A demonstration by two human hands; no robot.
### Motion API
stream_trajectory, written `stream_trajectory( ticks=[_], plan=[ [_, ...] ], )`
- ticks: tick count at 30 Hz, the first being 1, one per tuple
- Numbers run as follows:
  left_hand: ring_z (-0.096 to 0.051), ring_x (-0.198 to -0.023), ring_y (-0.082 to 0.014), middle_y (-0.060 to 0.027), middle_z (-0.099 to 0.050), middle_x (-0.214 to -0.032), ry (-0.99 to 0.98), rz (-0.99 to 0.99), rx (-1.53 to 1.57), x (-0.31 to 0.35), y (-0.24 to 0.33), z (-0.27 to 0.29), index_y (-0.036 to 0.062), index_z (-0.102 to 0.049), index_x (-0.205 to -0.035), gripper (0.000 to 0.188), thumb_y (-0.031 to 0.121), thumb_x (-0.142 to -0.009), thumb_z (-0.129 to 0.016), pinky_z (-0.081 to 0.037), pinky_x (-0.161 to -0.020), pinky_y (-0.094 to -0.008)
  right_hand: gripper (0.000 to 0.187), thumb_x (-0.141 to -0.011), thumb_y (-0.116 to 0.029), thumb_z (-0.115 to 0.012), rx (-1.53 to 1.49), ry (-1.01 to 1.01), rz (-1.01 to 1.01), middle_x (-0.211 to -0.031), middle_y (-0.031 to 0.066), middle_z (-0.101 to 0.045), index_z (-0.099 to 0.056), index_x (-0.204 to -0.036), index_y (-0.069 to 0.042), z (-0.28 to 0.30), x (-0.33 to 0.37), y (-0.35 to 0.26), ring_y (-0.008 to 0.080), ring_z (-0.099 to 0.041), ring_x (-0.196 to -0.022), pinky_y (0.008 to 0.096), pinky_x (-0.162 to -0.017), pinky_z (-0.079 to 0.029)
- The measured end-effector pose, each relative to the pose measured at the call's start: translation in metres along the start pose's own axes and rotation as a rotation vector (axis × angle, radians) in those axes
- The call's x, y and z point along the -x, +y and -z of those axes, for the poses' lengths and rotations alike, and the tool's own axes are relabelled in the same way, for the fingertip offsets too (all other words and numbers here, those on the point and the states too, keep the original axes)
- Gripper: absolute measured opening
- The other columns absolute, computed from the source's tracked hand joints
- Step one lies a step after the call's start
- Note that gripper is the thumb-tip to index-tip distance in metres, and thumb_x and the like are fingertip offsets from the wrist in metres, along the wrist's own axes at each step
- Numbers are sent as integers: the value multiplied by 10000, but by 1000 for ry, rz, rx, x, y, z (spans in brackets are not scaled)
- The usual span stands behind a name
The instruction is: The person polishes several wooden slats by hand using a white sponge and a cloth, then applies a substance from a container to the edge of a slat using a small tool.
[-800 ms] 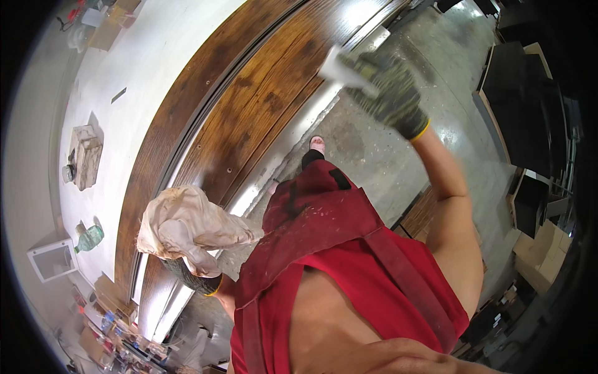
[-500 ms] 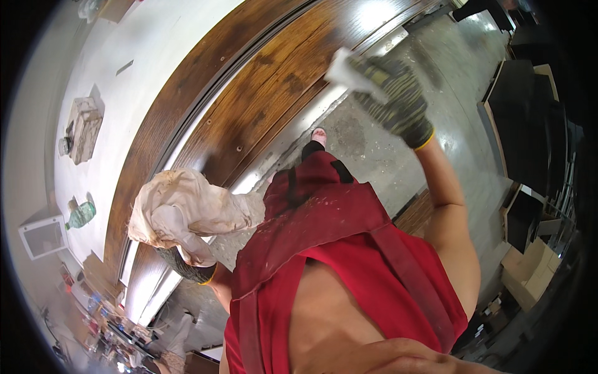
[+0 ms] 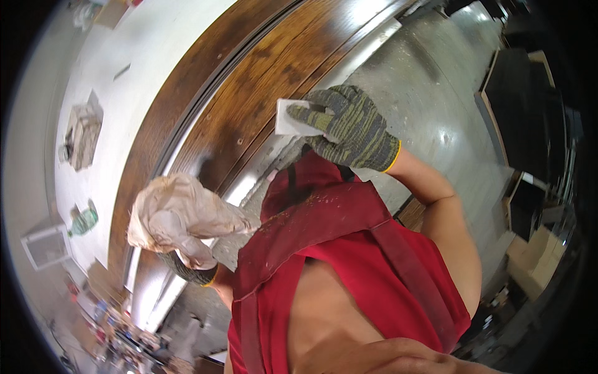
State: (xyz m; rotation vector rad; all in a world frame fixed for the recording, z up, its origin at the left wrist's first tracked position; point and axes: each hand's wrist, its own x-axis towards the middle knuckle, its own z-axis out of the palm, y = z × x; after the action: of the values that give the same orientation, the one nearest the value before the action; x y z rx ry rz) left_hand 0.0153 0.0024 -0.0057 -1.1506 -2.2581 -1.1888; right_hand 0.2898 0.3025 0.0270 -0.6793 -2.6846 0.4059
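Observation:
My right hand (image 3: 352,128), in a striped grey-green work glove with a yellow cuff, grips a flat white sanding pad (image 3: 293,118) over the near edge of a glossy brown wooden panel (image 3: 255,103). I cannot make out whether the pad touches the wood. A stained cream cloth (image 3: 177,212) covers most of my left hand (image 3: 190,268), which is also gloved. The cloth is bunched around that hand beside the panel's near left part, its loose end trailing to the right. The fingers under it are hidden.
Beyond the panel stretches a white surface (image 3: 156,56) with a wrapped block (image 3: 84,137) and a green plastic bottle (image 3: 83,219) on it. Concrete floor (image 3: 423,81) lies to the right, with black panels (image 3: 520,106) and a cardboard box (image 3: 536,262) at its edge.
My right hand has come nearer and to the left along the panel with the white pad. My left hand and the cloth have barely moved.

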Motion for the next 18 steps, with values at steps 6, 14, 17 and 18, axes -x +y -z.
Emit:
stream_trajectory(
  ticks=[6,14,17,18],
  plan=[
    [-422,-1368,-386,-253,-387,-1510,3,-76,-4,-3,-6,-14,-52,-435,-1423,553,340,-1036,-376,-324,-1136,-495,554,-770,-373,-744,313,321,-105,-1059,115,-656,-641,-1293,-220,21,10,108,312,-617,-947,445,-833,-479],
    [-417,-1372,-390,-253,-388,-1509,8,-141,24,-15,-11,-22,-52,-430,-1427,567,358,-1040,-367,-320,-1140,-500,579,-761,-385,-730,289,363,-369,-1145,205,-640,-648,-1293,-173,97,0,190,376,-593,-1035,498,-912,-467],
    [-415,-1374,-391,-254,-388,-1509,7,-156,17,-19,-8,-19,-52,-428,-1428,572,365,-1042,-363,-318,-1141,-502,523,-762,-383,-731,343,405,-444,-1101,184,-663,-679,-1250,-199,119,-9,223,368,-630,-933,465,-863,-500],
    [-414,-1374,-392,-254,-388,-1509,-2,-162,23,-22,-8,-21,-52,-427,-1429,574,367,-1042,-362,-317,-1141,-503,514,-760,-381,-733,388,469,-453,-1081,181,-671,-686,-1238,-197,124,-6,235,363,-635,-928,461,-855,-503]
  ],
)
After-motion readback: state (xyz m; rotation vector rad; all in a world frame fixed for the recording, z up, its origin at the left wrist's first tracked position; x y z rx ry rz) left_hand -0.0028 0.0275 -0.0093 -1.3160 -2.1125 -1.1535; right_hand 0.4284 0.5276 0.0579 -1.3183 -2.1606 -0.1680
